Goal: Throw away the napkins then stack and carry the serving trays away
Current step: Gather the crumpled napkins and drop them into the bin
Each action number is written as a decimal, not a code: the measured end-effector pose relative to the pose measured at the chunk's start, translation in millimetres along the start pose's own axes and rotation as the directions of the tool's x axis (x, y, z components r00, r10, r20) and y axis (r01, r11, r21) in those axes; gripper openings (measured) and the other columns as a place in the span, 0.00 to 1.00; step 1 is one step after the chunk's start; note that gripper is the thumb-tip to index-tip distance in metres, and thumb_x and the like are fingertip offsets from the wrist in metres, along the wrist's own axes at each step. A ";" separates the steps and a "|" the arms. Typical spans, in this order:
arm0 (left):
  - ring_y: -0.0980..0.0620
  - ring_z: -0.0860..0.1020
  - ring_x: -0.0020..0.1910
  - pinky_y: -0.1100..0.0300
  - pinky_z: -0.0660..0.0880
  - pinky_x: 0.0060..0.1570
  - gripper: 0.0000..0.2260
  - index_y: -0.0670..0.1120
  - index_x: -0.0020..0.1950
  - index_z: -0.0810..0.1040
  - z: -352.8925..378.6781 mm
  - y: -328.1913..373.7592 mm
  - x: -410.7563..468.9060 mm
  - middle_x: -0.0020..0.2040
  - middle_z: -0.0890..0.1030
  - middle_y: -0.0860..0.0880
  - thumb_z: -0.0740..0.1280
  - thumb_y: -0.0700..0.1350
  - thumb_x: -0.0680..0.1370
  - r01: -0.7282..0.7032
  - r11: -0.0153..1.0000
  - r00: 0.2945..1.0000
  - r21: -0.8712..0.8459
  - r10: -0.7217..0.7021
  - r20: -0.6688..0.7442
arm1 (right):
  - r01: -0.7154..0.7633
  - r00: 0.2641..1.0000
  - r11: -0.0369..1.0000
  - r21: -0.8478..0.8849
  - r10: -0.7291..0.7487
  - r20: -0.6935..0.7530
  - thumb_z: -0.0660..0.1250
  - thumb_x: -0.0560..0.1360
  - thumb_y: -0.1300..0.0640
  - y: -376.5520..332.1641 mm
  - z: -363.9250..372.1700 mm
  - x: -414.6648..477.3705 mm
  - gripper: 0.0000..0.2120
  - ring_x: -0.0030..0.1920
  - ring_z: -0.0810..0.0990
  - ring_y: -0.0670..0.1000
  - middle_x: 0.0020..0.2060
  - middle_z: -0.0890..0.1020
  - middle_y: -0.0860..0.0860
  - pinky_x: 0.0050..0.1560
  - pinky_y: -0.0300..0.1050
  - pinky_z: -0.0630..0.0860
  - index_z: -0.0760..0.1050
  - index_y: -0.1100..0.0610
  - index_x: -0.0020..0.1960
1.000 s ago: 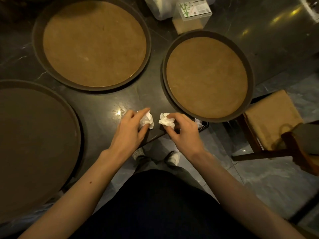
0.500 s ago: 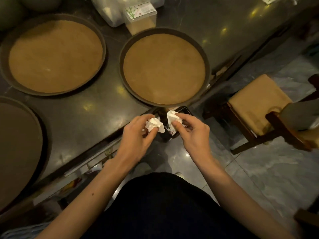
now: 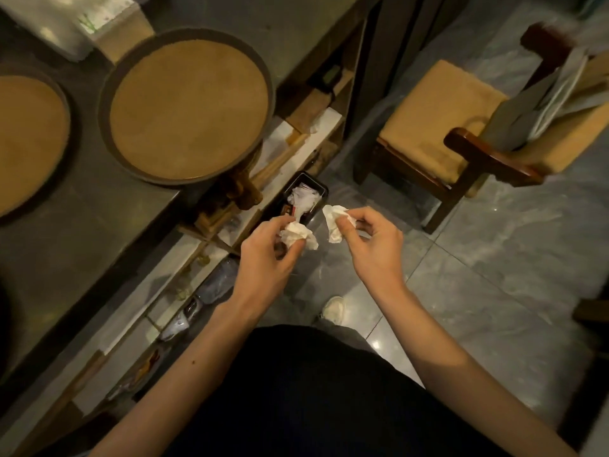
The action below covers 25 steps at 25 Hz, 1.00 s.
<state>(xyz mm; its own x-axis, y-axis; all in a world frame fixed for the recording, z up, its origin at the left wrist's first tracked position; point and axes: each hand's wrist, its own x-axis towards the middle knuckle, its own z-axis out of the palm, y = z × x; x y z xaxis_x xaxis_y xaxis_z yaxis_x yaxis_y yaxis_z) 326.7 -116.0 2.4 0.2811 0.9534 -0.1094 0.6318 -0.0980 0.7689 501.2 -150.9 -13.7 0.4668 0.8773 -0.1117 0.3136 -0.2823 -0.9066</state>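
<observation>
My left hand (image 3: 267,255) grips a crumpled white napkin (image 3: 298,235). In my right hand (image 3: 375,249) is a second crumpled napkin (image 3: 334,222). Both hands hover off the counter's edge, just this side of a small black bin (image 3: 318,189) on the floor that holds white paper waste. A round dark-rimmed serving tray (image 3: 188,108) with a tan inside lies on the dark counter (image 3: 82,219), overhanging its edge. Part of another tray (image 3: 29,140) shows at the far left.
A wooden chair with a tan cushion (image 3: 438,117) stands to the right on the grey tiled floor. Open shelves with clutter (image 3: 204,258) run under the counter. A tissue box (image 3: 115,34) sits behind the trays. My shoe (image 3: 333,310) is below the hands.
The view has swung right and down from the counter. Both hands carried their napkins off the counter's edge towards the bin, which now shows fully.
</observation>
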 end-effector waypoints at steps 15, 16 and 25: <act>0.63 0.80 0.51 0.69 0.77 0.48 0.14 0.50 0.61 0.77 29.3 -55.5 109.5 0.55 0.82 0.53 0.71 0.46 0.76 0.325 0.911 0.943 -0.255 -0.291 0.163 | -0.262 0.965 0.965 -0.014 0.262 -0.025 0.72 0.74 0.58 40.1 58.5 94.2 0.12 0.44 0.80 0.38 0.46 0.82 0.45 0.42 0.25 0.73 0.80 0.57 0.57; 0.66 0.80 0.49 0.72 0.76 0.46 0.14 0.50 0.61 0.77 32.7 -61.0 118.5 0.53 0.82 0.54 0.71 0.46 0.76 0.363 0.894 0.928 -0.262 -0.324 0.182 | -0.297 0.954 0.955 0.004 0.297 -0.029 0.72 0.74 0.59 45.0 65.1 101.7 0.11 0.44 0.80 0.38 0.46 0.82 0.45 0.42 0.25 0.73 0.80 0.57 0.57; 0.51 0.80 0.53 0.63 0.75 0.46 0.16 0.45 0.62 0.77 121.9 -140.2 190.3 0.54 0.81 0.49 0.72 0.44 0.75 0.744 0.637 0.668 -0.200 -0.699 0.256 | -0.504 0.862 0.863 -0.023 0.505 0.053 0.73 0.73 0.59 150.7 111.5 178.6 0.08 0.45 0.81 0.48 0.43 0.80 0.47 0.47 0.40 0.79 0.77 0.53 0.49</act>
<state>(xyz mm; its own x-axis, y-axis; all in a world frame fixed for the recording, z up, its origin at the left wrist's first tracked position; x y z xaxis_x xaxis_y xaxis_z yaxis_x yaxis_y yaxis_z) 379.7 44.4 -203.0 -0.0696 0.6321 -0.7718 0.4670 0.7043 0.5347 539.6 6.5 -215.6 0.5162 0.6342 -0.5756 0.0546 -0.6951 -0.7169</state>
